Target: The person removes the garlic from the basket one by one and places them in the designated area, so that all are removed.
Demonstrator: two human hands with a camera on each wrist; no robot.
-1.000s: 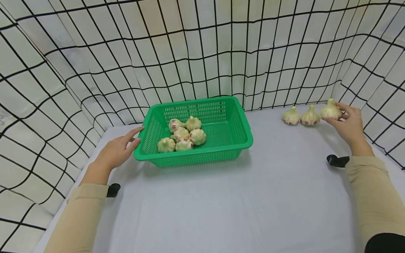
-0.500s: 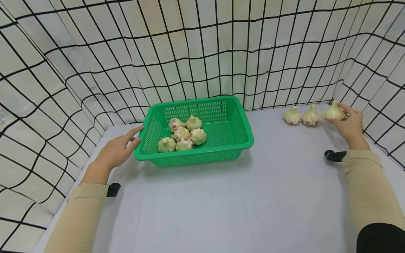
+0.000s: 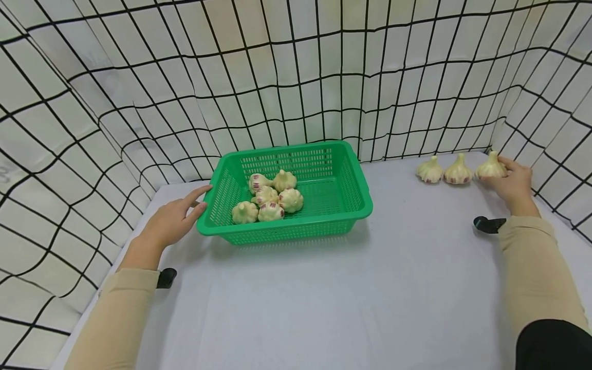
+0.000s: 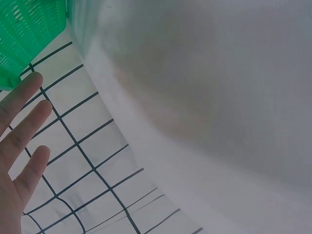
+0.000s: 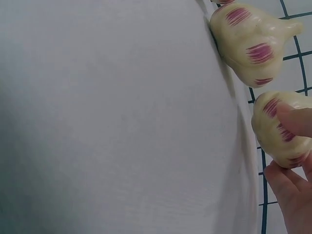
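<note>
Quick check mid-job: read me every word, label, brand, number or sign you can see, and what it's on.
None can be read in any view.
Green basket: no lettering shows.
Garlic bulbs: purple streaks, no visible writing or labels.
White backing, far left of the head view: a faint grey mark, too blurred to tell whether it is writing.

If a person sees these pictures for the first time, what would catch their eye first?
Most likely the bright green basket towards the back of the white table, with six garlic bulbs in its left part and the left hand at its left end. Next, perhaps, the row of three more garlic bulbs at the back right, where the right hand holds the rightmost bulb.
</note>
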